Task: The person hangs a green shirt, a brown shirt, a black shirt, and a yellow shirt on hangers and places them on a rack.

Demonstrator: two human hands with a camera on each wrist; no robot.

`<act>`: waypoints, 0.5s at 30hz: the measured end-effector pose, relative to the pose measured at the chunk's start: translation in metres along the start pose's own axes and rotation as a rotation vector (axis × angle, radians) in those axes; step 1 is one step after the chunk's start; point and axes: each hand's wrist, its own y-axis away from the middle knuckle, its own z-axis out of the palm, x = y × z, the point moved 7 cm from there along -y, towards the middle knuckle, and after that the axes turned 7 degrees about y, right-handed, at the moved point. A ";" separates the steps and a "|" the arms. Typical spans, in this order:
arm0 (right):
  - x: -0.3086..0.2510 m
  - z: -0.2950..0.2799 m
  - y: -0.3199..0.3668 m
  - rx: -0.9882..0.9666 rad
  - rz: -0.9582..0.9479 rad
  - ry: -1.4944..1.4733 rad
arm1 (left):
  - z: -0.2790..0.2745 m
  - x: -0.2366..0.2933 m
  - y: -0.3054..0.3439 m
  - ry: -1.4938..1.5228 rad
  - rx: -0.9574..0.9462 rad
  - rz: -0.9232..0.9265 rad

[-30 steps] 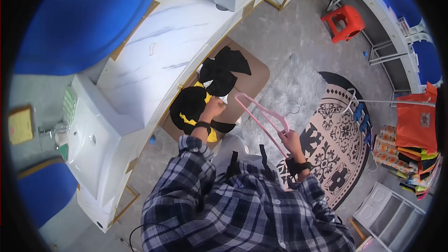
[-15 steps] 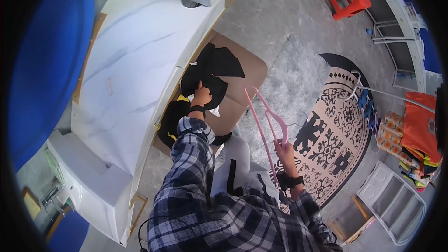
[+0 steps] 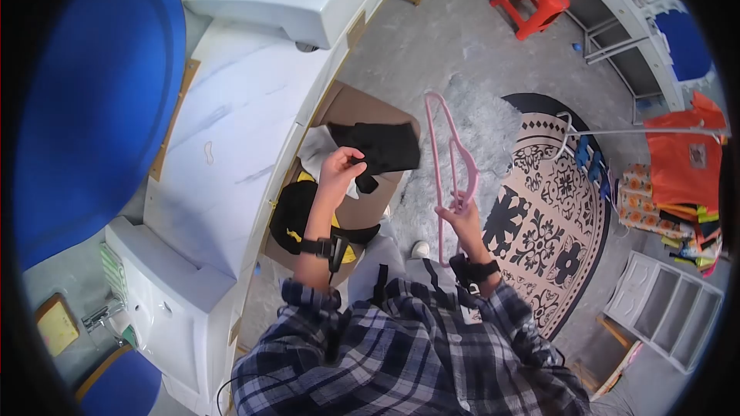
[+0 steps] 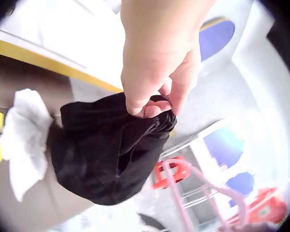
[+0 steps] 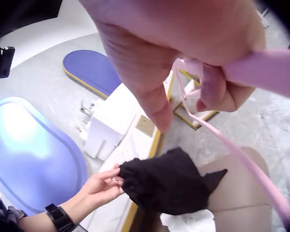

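Note:
My left hand [image 3: 337, 177] pinches a gathered edge of a black garment [image 3: 385, 146] between thumb and fingers. In the left wrist view the cloth hangs in folds from the fingertips, over the brown padded bench [image 3: 339, 98]. A pink clothes hanger [image 3: 468, 163] is gripped by my right hand [image 3: 465, 227], to the right of the garment and apart from it. On the bench, beside my left forearm, lies a heap of black and yellow clothing [image 3: 289, 216]. White cloth [image 4: 26, 140] lies there too, partly covered by the raised garment in the head view.
A marble-look counter [image 3: 231, 92] with basins borders the bench on the left. Fluffy grey rug [image 3: 478, 108] and a patterned round-ended mat [image 3: 539, 239] cover floor to the right. Beyond are a red stool [image 3: 533, 1], a rail with hanging clothes [image 3: 682, 162] and a white shelf unit [image 3: 663, 312].
My left hand reached from the black and yellow heap to the black garment, took hold and lifted it off the bench. The hanger, still in my right hand, has turned more upright in view.

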 end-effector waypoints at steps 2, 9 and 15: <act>-0.052 -0.008 0.000 -0.004 -0.208 -0.101 | 0.058 0.053 0.029 0.043 -0.072 0.057; -0.177 -0.059 0.040 -0.194 -0.435 -0.541 | 0.231 0.121 0.124 0.259 -0.516 0.082; -0.209 -0.156 0.060 -0.025 -0.444 -0.408 | 0.266 0.145 0.172 -0.487 -0.293 0.560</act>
